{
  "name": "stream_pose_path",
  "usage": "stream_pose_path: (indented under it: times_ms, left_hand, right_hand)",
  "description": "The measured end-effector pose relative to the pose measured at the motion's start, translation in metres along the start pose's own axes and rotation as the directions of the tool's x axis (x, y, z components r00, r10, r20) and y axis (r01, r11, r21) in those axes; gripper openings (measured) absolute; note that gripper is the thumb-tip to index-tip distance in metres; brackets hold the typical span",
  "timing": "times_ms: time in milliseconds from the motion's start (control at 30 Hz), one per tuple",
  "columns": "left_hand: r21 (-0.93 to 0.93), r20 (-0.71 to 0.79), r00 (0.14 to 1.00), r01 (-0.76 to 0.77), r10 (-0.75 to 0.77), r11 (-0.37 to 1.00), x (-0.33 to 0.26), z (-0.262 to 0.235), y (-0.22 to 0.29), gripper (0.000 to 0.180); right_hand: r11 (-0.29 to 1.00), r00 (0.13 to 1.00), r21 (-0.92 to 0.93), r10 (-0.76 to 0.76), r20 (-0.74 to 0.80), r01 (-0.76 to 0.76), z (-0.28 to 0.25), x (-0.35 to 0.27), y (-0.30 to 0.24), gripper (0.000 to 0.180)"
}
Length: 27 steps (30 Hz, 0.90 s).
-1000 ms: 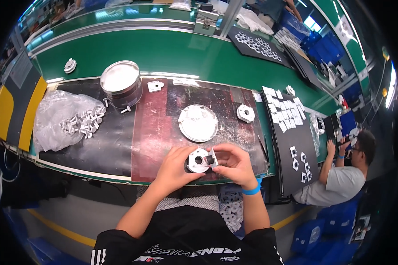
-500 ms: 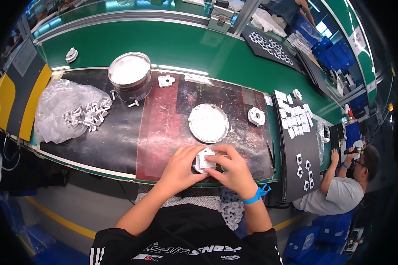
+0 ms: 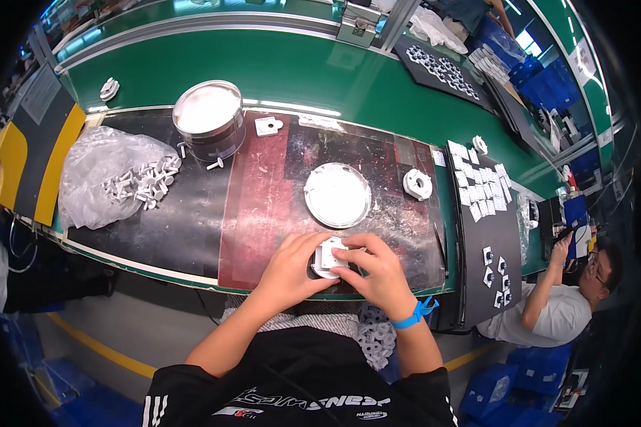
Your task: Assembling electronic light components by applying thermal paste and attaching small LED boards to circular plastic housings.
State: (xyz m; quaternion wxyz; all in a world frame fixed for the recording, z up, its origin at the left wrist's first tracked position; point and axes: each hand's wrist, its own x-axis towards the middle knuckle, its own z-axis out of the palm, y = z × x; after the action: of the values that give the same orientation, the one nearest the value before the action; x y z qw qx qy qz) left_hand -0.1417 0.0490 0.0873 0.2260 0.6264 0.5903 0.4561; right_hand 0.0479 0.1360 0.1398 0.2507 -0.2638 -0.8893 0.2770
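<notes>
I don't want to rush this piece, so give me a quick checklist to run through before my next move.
1. Left hand steadying the white round part: ok, fingers and thumb are around its side.
2. Right hand on the square white plate: ok, fingertips touch it.
3. Plate over the round part: ok, it lies on top.
4. Plate fully seated: cannot tell, the fingers hide much of the joint.
5. Shallow round dish clear of both hands: ok, it sits beyond them.
6. All loose pegs beside the plastic bag: not ok, one peg lies by the tin.
</notes>
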Motion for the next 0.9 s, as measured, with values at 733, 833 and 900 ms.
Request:
stream_pose_path:
  times_ms: [733,833,900]
  left_hand:
    - [0.014,0.002,1.0,0.024,-0.024,1.0,-0.001,0.002,0.0,0.073]
    - [0.018,0.034,0.999,0.023,-0.024,1.0,0.0,0.0,0.001,0.071]
    - [0.017,0.029,0.999,0.021,-0.022,1.0,0.0,0.001,0.001,0.071]
  right_hand:
    - [0.983,0.986,-0.102,-0.146,0.084,0.154,-0.008,0.004,0.013,0.031]
    - [0.989,0.996,-0.116,-0.088,0.033,0.092,-0.002,-0.003,0.006,0.028]
    - [0.99,0.996,-0.119,-0.075,0.043,0.08,-0.003,-0.004,0.006,0.028]
